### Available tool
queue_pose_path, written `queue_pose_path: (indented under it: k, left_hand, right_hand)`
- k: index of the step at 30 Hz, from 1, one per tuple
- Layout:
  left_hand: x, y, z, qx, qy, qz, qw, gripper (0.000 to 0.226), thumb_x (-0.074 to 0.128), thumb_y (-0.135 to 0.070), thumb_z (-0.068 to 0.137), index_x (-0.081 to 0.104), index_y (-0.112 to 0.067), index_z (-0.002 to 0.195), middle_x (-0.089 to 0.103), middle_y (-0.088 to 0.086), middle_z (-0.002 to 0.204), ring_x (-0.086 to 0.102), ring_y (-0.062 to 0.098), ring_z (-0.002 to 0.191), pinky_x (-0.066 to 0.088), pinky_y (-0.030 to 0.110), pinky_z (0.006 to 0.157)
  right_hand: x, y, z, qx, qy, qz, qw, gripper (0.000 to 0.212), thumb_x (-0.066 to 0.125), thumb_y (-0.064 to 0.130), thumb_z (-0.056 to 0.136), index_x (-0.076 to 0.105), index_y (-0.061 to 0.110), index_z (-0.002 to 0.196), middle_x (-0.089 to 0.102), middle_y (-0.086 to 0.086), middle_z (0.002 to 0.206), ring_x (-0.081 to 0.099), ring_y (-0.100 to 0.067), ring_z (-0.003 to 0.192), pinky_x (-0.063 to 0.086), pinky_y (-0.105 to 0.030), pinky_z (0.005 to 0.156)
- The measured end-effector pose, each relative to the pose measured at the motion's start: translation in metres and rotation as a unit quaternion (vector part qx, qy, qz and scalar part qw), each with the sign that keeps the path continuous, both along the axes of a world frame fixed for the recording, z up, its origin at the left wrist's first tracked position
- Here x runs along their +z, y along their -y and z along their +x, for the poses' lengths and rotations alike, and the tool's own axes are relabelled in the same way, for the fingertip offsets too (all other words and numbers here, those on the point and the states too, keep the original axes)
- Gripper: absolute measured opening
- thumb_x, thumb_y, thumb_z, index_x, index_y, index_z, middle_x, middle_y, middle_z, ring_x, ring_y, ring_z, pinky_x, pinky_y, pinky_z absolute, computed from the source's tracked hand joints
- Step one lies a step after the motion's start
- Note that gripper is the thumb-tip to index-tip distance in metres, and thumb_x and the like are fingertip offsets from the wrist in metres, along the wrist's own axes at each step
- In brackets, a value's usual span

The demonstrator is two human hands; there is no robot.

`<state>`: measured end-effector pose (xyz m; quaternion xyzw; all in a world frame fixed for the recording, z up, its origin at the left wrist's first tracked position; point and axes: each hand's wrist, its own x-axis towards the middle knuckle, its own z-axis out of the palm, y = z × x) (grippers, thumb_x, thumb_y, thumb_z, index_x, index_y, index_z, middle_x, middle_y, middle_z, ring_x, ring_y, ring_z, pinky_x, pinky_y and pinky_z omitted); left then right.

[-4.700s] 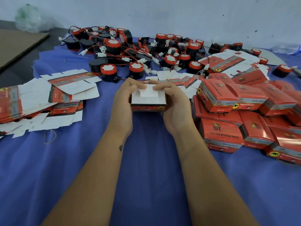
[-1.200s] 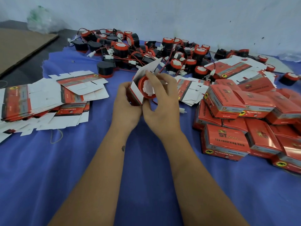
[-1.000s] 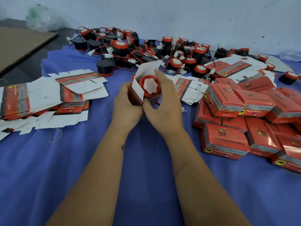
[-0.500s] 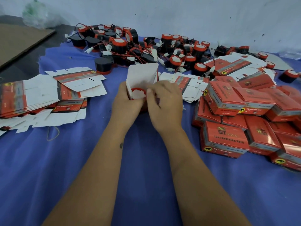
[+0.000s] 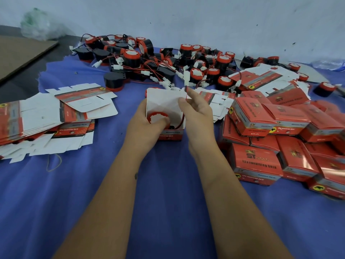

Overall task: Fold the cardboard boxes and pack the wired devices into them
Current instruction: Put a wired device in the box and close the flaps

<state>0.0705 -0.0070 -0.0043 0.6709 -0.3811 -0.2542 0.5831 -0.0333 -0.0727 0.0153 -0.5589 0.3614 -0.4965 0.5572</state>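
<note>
Your left hand (image 5: 143, 124) held the open box (image 5: 165, 116) from its left side, and its thumb pressed down on the red and white top of the device (image 5: 157, 117) that sat inside the box. Your right hand (image 5: 197, 116) was at the right side of the box, and its fingers pinched the thin red wire (image 5: 185, 90) near the white plug (image 5: 187, 79), which stuck up above the box. The wire ran down the right inside wall of the box to the device. The box stood on the blue cloth (image 5: 168, 212) right in front of you, with its white lid flap standing up at the back. To your left lay a stack of flat boxes (image 5: 46, 118), not folded, with white and red sides showing. Just by that stack a thin loop of rubber band (image 5: 54, 162) lay on the cloth. To your right sat a heap of closed red boxes (image 5: 280, 135), some piled on top of others. Behind your hands, near the wall (image 5: 186, 19), was a big pile of loose devices (image 5: 168, 60), black and red, with their red wires and white plugs all mixed up. More flat boxes (image 5: 261, 79) lay between that pile and the closed ones. Far off at the left, a crumpled clear bag (image 5: 37, 25) sat by the wall, beside a brown cardboard sheet (image 5: 20, 53).
</note>
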Motion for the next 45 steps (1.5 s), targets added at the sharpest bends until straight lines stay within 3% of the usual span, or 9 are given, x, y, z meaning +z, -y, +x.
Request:
queue_pose_path:
  k: [3,8,13,18,21,25,29,37,45]
  left_hand:
    - [0.000,0.001,0.001,0.004,0.012,0.004,1.000,0.056,0.068,-0.016,0.086,0.050,-0.032,0.137,0.064,-0.012,0.121,0.060,0.008,0.109,0.051,0.026,0.089]
    - [-0.002,0.004,0.002,0.014,0.017,0.011,1.000,0.056,0.068,-0.021,0.085,0.050,-0.033,0.137,0.064,-0.012,0.121,0.060,0.010,0.110,0.051,0.026,0.086]
    - [-0.003,0.004,0.001,0.014,0.020,0.008,1.000,0.056,0.066,-0.023,0.084,0.051,-0.035,0.136,0.067,-0.012,0.116,0.063,0.010,0.106,0.055,0.039,0.092]
    - [-0.002,0.003,0.001,-0.017,0.034,-0.007,0.999,0.048,0.062,-0.025,0.085,0.054,-0.032,0.132,0.068,-0.009,0.117,0.064,0.012,0.108,0.054,0.043,0.095]
    - [-0.003,0.003,0.002,-0.022,0.023,-0.007,0.999,0.048,0.068,-0.024,0.085,0.056,-0.033,0.131,0.069,-0.011,0.117,0.064,0.011,0.109,0.054,0.042,0.096]
    - [-0.002,0.003,0.002,-0.014,0.012,-0.012,1.000,0.052,0.068,-0.025,0.081,0.056,-0.031,0.131,0.069,-0.011,0.115,0.064,0.009,0.107,0.054,0.039,0.095]
    - [-0.003,0.003,0.000,0.004,0.023,-0.029,0.999,0.054,0.069,-0.027,0.085,0.053,-0.030,0.137,0.066,-0.014,0.118,0.062,0.001,0.104,0.053,0.025,0.088]
    - [-0.006,0.003,0.001,0.047,0.026,-0.040,0.998,0.034,0.072,-0.027,0.085,0.055,-0.040,0.112,0.062,-0.023,0.097,0.057,-0.020,0.082,0.044,0.003,0.062]
    - [-0.007,0.006,0.002,0.039,0.025,-0.037,0.998,0.021,0.066,-0.028,0.090,0.057,-0.035,0.108,0.064,-0.019,0.098,0.061,-0.007,0.088,0.044,0.005,0.064]
  right_hand:
    - [-0.001,-0.005,0.001,-0.045,0.017,-0.019,0.999,0.021,0.059,0.007,0.094,0.068,0.026,0.088,0.068,0.011,0.085,0.060,0.000,0.080,0.051,-0.017,0.075]
    - [0.012,-0.006,-0.009,-0.077,0.076,-0.030,0.994,0.029,0.056,-0.009,0.085,0.063,0.016,0.072,0.063,0.008,0.076,0.053,-0.001,0.067,0.045,-0.014,0.067]
    - [0.029,-0.020,-0.007,0.022,-0.005,-0.131,0.991,0.031,0.048,-0.005,0.076,0.068,0.018,0.070,0.058,0.006,0.061,0.050,-0.003,0.059,0.043,-0.017,0.057]
    - [0.024,-0.024,0.000,0.020,-0.040,-0.156,0.987,0.030,0.054,0.024,0.092,0.073,0.011,0.072,0.068,-0.002,0.074,0.060,-0.023,0.097,0.047,-0.038,0.092]
    - [0.012,-0.015,0.000,-0.077,-0.154,-0.213,0.962,0.014,0.065,0.019,0.088,0.068,0.024,0.075,0.066,0.007,0.082,0.051,-0.014,0.106,0.038,-0.041,0.101]
    - [0.000,-0.004,-0.003,-0.101,-0.251,-0.259,0.927,0.023,0.062,0.019,0.089,0.061,0.033,0.106,0.068,0.012,0.103,0.041,-0.013,0.122,0.010,-0.005,0.098]
    - [-0.004,-0.004,-0.006,-0.114,-0.335,-0.390,0.850,0.026,0.070,0.023,0.083,0.065,0.021,0.108,0.070,0.010,0.099,0.044,-0.015,0.122,0.012,-0.026,0.103]
    - [-0.007,-0.003,-0.007,-0.111,-0.344,-0.425,0.830,0.011,0.072,0.010,0.077,0.078,0.015,0.085,0.060,-0.010,0.106,0.051,-0.032,0.105,0.038,-0.041,0.092]
    - [-0.004,-0.008,-0.008,-0.113,-0.262,-0.422,0.860,0.020,0.057,0.008,0.074,0.077,0.013,0.076,0.071,0.005,0.077,0.055,-0.019,0.094,0.025,-0.024,0.088]
